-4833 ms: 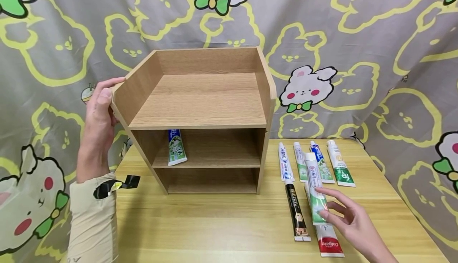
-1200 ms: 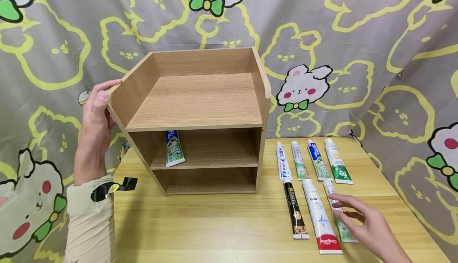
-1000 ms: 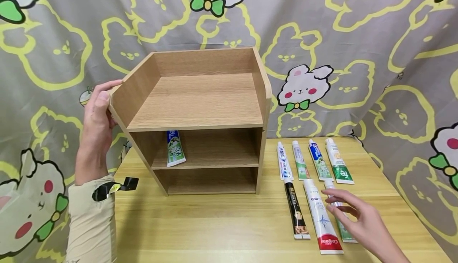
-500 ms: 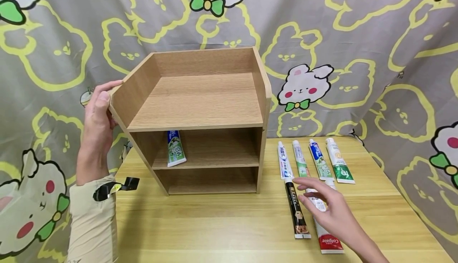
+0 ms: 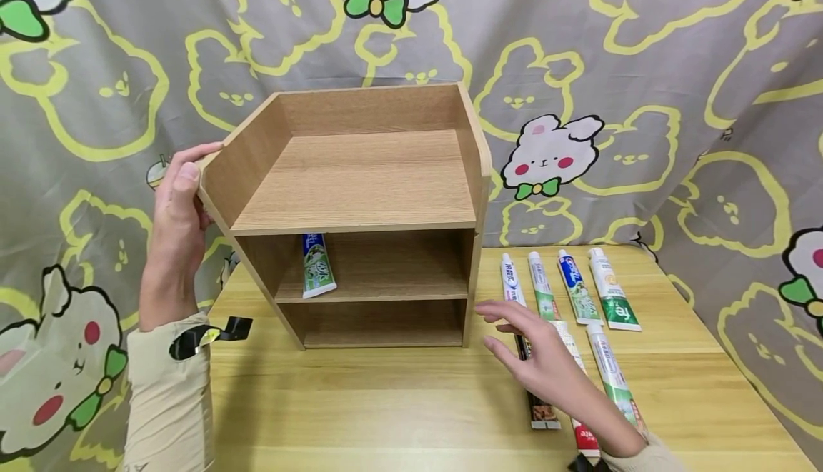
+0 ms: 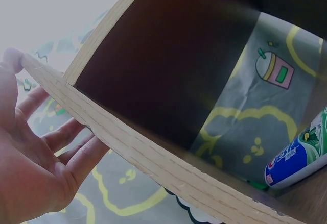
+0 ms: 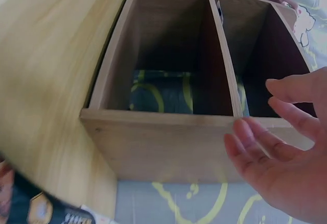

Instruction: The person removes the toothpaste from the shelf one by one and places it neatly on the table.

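My left hand (image 5: 176,211) grips the upper left side panel of a wooden desk shelf (image 5: 379,179), thumb on the near side and fingers behind. In the left wrist view the panel edge lies between thumb and fingers. A blue and green toothpaste tube (image 5: 318,268) lies on the middle level, at its left. My right hand (image 5: 536,354) is held near the shelf's right side, fingers spread and nothing in them. Beneath it are a black toothpaste tube (image 5: 543,413) and a red-ended Colgate tube (image 5: 586,438), both partly hidden by the hand and forearm.
On the table (image 5: 386,408), a white and green tube (image 5: 611,372) lies right of the Colgate one. Several more tubes stand in a row behind, with an orange-and-green-marked tube (image 5: 611,286) at the far right. A patterned curtain (image 5: 411,51) hangs close behind the shelf.
Earlier my right hand held the white and green tube; it now lies right of the Colgate tube. The hand has since moved left toward the shelf. My left hand keeps its grip.
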`<state>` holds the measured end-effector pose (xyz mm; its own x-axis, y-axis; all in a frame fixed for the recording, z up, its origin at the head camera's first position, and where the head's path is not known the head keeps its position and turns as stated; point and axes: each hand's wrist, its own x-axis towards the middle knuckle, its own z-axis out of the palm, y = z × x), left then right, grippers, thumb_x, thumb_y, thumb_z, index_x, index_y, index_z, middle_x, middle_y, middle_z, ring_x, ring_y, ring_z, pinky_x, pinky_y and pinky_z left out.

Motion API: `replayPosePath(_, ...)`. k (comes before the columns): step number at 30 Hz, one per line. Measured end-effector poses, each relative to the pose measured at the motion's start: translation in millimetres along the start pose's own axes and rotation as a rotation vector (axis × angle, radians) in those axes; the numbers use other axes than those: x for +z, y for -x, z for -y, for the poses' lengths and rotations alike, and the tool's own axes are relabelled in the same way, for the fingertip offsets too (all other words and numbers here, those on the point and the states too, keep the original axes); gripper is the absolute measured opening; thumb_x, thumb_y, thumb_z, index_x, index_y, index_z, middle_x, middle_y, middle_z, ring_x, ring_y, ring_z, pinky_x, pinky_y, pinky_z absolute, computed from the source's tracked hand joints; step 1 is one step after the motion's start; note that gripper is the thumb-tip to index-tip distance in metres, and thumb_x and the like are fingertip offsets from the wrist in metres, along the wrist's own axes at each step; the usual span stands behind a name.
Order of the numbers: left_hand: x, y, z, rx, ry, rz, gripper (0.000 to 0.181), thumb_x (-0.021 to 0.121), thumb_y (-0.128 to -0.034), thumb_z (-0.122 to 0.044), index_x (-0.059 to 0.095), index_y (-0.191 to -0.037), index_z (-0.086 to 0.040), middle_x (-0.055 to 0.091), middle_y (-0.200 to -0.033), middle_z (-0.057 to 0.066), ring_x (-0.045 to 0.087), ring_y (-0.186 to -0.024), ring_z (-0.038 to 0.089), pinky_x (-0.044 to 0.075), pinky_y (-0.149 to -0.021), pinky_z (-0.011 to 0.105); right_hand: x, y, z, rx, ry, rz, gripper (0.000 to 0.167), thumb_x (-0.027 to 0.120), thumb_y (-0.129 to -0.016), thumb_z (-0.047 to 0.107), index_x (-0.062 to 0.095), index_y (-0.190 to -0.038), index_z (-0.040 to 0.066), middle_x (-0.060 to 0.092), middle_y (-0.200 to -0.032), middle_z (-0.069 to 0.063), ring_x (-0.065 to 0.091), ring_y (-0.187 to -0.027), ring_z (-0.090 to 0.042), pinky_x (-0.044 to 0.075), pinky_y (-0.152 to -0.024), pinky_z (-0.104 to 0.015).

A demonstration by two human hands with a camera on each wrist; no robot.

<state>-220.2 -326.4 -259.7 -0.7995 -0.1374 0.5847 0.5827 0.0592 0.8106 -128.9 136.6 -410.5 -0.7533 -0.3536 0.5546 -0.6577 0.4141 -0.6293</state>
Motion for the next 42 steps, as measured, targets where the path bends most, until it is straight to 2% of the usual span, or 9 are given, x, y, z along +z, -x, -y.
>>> replayPosePath(4, 0.2, -0.5, -0.3, -0.008, 0.007, 0.004, 0.044, 0.049, -0.1003, -0.031, 0.064, -0.136, -0.011, 0.054, -0.118, 0.015, 0.053, -0.09, 0.027, 0.039, -0.052, 0.024, 12.5, -11.5, -1.0, -0.013, -0.028, 0.031, 0.046, 0.075, -0.09, 0.0, 0.065, -0.134, 0.013, 0.064, -0.133, 0.001, 0.065, -0.108, -0.015, 0.057, -0.089, -0.043)
replayPosePath(6, 0.5, -1.0, -0.7, -0.014, 0.018, 0.013, 0.044, 0.049, -0.1004, -0.031, 0.064, -0.136, -0.011, 0.053, -0.119, 0.016, 0.054, -0.092, 0.027, 0.043, -0.055, 0.024, 19.1, -16.4, 0.2, -0.017, -0.044, 0.037, 0.045, 0.075, -0.09, 0.002, 0.065, -0.133, 0.012, 0.064, -0.132, 0.002, 0.064, -0.107, -0.014, 0.057, -0.089, -0.044)
replayPosePath(11, 0.4, -1.8, -2.6, -0.017, 0.038, 0.021, 0.044, 0.05, -0.1004, -0.031, 0.063, -0.137, -0.01, 0.052, -0.123, 0.017, 0.054, -0.096, 0.029, 0.051, -0.062, 0.028, 35.9, -31.7, 11.1, -0.039, -0.075, 0.044, 0.041, 0.074, -0.093, 0.006, 0.065, -0.132, 0.011, 0.064, -0.13, 0.002, 0.062, -0.108, -0.014, 0.057, -0.089, -0.038)
replayPosePath(17, 0.3, -1.4, -4.0, -0.009, 0.029, 0.019, 0.044, 0.049, -0.1001, -0.03, 0.063, -0.137, -0.01, 0.053, -0.121, 0.017, 0.054, -0.092, 0.028, 0.047, -0.058, 0.026, 50.5, -53.5, 25.9, -0.051, -0.114, 0.041, 0.039, 0.074, -0.094, 0.008, 0.066, -0.132, 0.011, 0.064, -0.129, 0.002, 0.064, -0.112, -0.018, 0.055, -0.093, -0.037)
replayPosePath(24, 0.0, -1.6, -6.0, 0.0, 0.025, 0.028, 0.044, 0.048, -0.1008, -0.029, 0.062, -0.137, -0.009, 0.053, -0.119, 0.017, 0.055, -0.09, 0.028, 0.048, -0.055, 0.025, 71.1, -78.6, 35.9, -0.082, -0.127, 0.044, 0.036, 0.073, -0.095, 0.012, 0.067, -0.13, 0.01, 0.068, -0.125, -0.004, 0.064, -0.11, -0.022, 0.053, -0.094, -0.041)
replayPosePath(29, 1.7, -1.2, -5.4, -0.009, 0.022, 0.016, 0.045, 0.049, -0.1003, -0.031, 0.063, -0.138, -0.01, 0.052, -0.119, 0.018, 0.054, -0.092, 0.029, 0.047, -0.058, 0.026, 84.0, -96.0, 43.2, -0.062, -0.139, 0.067, 0.035, 0.071, -0.097, 0.016, 0.066, -0.131, 0.014, 0.068, -0.123, -0.006, 0.063, -0.111, -0.022, 0.052, -0.095, -0.041)
replayPosePath(35, 3.7, 1.1, -3.4, -0.017, 0.004, 0.007, 0.045, 0.048, -0.1005, -0.031, 0.062, -0.139, -0.012, 0.051, -0.123, 0.018, 0.052, -0.098, 0.03, 0.047, -0.065, 0.03, 100.2, -113.9, 42.1, -0.037, -0.121, 0.074, 0.036, 0.072, -0.096, 0.015, 0.066, -0.131, 0.009, 0.069, -0.125, -0.008, 0.064, -0.113, -0.025, 0.051, -0.095, -0.044)
replayPosePath(42, 2.5, 1.3, -2.2, -0.005, 0.016, -0.003, 0.045, 0.049, -0.1002, -0.031, 0.063, -0.138, -0.01, 0.052, -0.12, 0.019, 0.053, -0.095, 0.03, 0.046, -0.061, 0.029, 121.0, -132.9, 49.1, 0.034, -0.157, 0.115, 0.041, 0.073, -0.095, 0.014, 0.064, -0.133, 0.007, 0.068, -0.129, -0.012, 0.063, -0.118, -0.029, 0.05, -0.099, -0.044)
